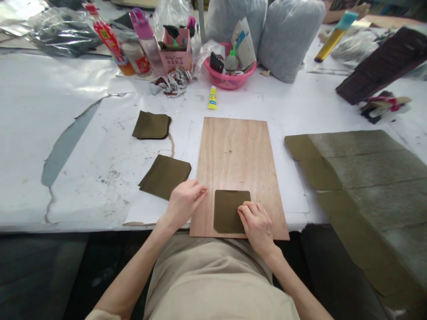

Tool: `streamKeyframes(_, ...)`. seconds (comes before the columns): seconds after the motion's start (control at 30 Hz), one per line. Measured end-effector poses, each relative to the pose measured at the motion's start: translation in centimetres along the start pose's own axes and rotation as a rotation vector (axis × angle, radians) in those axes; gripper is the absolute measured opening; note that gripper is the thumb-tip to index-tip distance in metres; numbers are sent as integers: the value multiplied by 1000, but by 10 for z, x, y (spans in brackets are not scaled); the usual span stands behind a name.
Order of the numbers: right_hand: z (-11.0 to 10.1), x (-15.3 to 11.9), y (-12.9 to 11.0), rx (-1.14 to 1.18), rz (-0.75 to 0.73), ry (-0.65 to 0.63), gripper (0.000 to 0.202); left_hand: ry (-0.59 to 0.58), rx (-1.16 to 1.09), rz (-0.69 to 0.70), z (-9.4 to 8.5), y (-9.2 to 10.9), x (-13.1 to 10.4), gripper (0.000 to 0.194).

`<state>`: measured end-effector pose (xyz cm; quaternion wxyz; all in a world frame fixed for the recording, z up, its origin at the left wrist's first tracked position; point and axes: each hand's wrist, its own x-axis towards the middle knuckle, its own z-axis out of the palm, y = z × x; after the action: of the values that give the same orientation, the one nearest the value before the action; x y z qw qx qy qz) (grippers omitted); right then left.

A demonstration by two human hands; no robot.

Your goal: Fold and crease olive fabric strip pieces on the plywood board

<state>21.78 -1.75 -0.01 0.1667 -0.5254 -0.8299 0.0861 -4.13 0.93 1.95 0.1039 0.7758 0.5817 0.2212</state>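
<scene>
An olive-green fabric square (229,212) lies flat near the front edge of a wooden board (238,153). My right hand (257,221) rests on the square's right side, its fingers closed together; whether they pinch the fabric is hidden. Over the board's left edge is my left hand (187,199), fingers pressed together, with what they hold, if anything, too small to make out. Just beyond that hand sits a stack of olive squares (167,175), and a smaller stack (151,125) lies farther back to the left.
A large olive sheet (370,178) spreads over the right side. Behind the board are a yellow glue tube (212,98), a pink basket (230,81) and a pink box (176,55). Bottles and grey bags line the back. A dark bundle (383,64) stands back right.
</scene>
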Motion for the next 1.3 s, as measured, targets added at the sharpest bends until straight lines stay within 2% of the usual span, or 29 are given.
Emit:
streamKeyframes(0.1, -6, 5, 4, 36, -1, -29, 13, -107, -42, 108, 28, 21, 3, 15)
streamKeyframes(0.2, -11, 20, 4, 75, 8, -20, 9, -111, -42, 105, 40, 24, 3, 13)
streamKeyframes(0.3, -10, 42, 0, 97, -27, -10, 8, -93, -76, 94, 41, 19, 4, 14)
streamKeyframes(0.4, -1, 61, -3, 43, -63, -57, 13, -105, -75, 97, 40, 15, 6, 14)
streamKeyframes(0.57, 6, 74, -2, -42, -91, -137, 9, -153, -83, 70, 39, 12, 11, 12)
streamKeyframes(0.77, 1, 77, 1, 27, -98, -184, 4, -155, -71, 78, 40, 8, 15, 18)
streamKeyframes(1.0, 9, 68, 10, 163, -125, -107, 12, -83, -113, 112, 47, 4, 14, 24)
streamKeyframes(1.13, 13, 63, 14, 222, -143, -68, 19, -76, -84, 171, 49, 2, 11, 24)
streamKeyframes(1.3, 16, 59, 16, 266, -170, -55, 23, -127, 50, 289, 50, -3, 7, 25)
